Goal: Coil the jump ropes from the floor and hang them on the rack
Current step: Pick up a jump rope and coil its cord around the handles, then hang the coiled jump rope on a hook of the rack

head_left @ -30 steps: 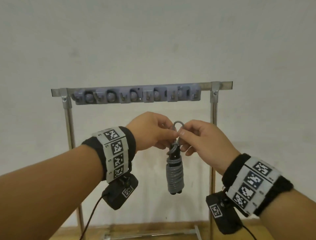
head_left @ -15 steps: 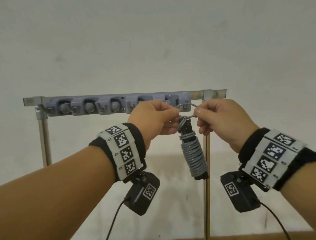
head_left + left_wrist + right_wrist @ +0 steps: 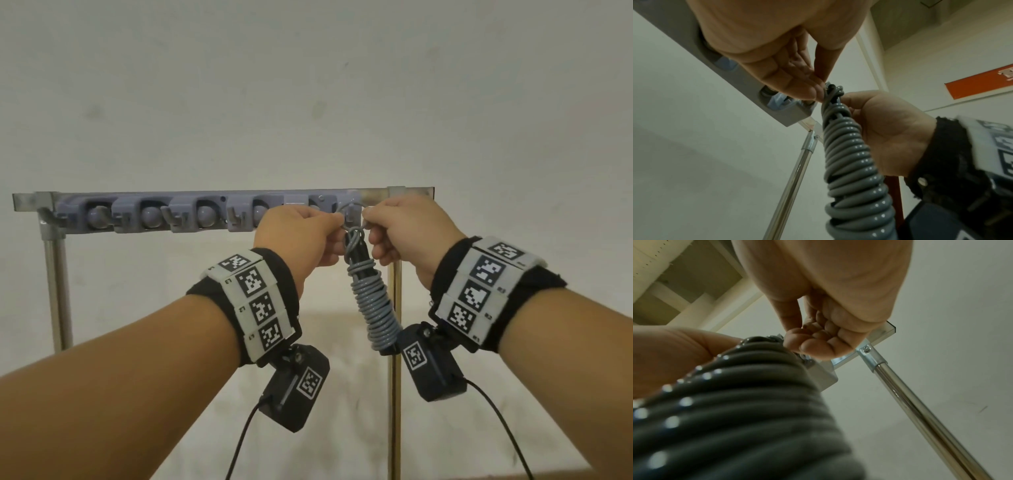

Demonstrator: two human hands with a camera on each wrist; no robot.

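Nearest, low in the frame, two forearms reach up, each with a tagged wristband and a small camera slung beneath. Between them at centre hangs the coiled grey jump rope (image 3: 373, 301), wound tight around its dark handles, so the coiling looks finished for this one. Above it the left hand (image 3: 301, 236) and right hand (image 3: 407, 233) each have their fingers pinched narrow on the small loop (image 3: 352, 216) at its top, spreading it. Just behind, the loop is level with a hook near the right end of the grey rack (image 3: 205, 212); whether it has caught I cannot tell. Hanging it remains; the other hooks in view are bare.
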